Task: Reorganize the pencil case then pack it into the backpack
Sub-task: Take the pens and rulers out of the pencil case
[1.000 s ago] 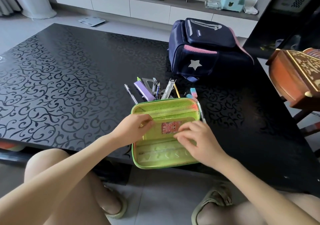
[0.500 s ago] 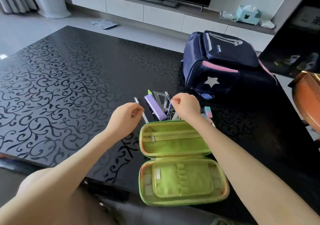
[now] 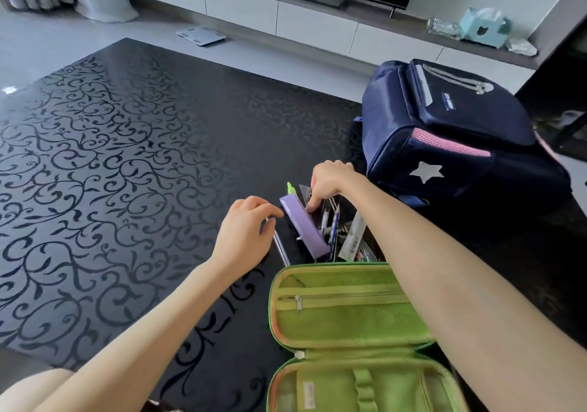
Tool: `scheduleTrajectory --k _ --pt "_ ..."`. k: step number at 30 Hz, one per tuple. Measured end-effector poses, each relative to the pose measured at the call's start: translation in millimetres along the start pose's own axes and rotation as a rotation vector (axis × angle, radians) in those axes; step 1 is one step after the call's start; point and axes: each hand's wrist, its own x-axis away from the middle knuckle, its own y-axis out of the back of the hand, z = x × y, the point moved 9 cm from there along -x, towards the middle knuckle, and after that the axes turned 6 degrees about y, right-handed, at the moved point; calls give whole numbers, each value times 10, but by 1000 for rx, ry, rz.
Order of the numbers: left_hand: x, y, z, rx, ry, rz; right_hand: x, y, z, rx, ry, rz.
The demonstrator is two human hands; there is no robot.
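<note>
Sorting of loose stationery is judged underway. A clear pen (image 3: 281,246) is pinched by the left hand (image 3: 244,230); whether the purple box (image 3: 303,229) is grasped by the right hand (image 3: 330,182) cannot be told. Next, items need slotting into the open pencil case (image 3: 346,332), left of the backpack (image 3: 451,132).

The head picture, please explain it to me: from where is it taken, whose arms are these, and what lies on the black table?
A camera worn on a person's head looks down at their own bare arms; there is no machine. On the patterned black table lies an open green pencil case, with loose pens and rulers beyond it. The left hand touches a clear pen. The right hand reaches beside a purple box. Neither hand has lifted anything. A navy backpack stands farther right.
</note>
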Motion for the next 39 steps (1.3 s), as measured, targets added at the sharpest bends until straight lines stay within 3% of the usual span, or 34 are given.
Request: scheduleTrajectory --k 4,10,17,22,24,27,32,35,39 --pt "14 35 9 29 8 -3 -23 -11 -140 -184 -17 -22" --pt "156 155 -200 64 -60 -10 272 178 -440 -925 109 -281" --pt "484 250 -552 76 -142 22 974 489 -734 -1201 157 -574" --pt "968 95 -881 33 -320 176 1857 569 -967 -1416 84 -838" --pt "1231 -18 -1004 -16 -420 253 2223 296 -1035 -1515 -12 -774" --pt "1597 -254 -1076 -202 -537 372 2738 -354 -1047 -1607 -173 -544" --pt "1893 -559 -1013 -535 -595 490 3409 -1274 -1036 -1732 -418 -311" --pt "1934 -634 -989 -624 -581 546 3619 -1548 -982 -1800 -462 -256" --pt "1955 -595 -1045 -575 -587 595 3780 -1693 -918 -1859 -504 -326"
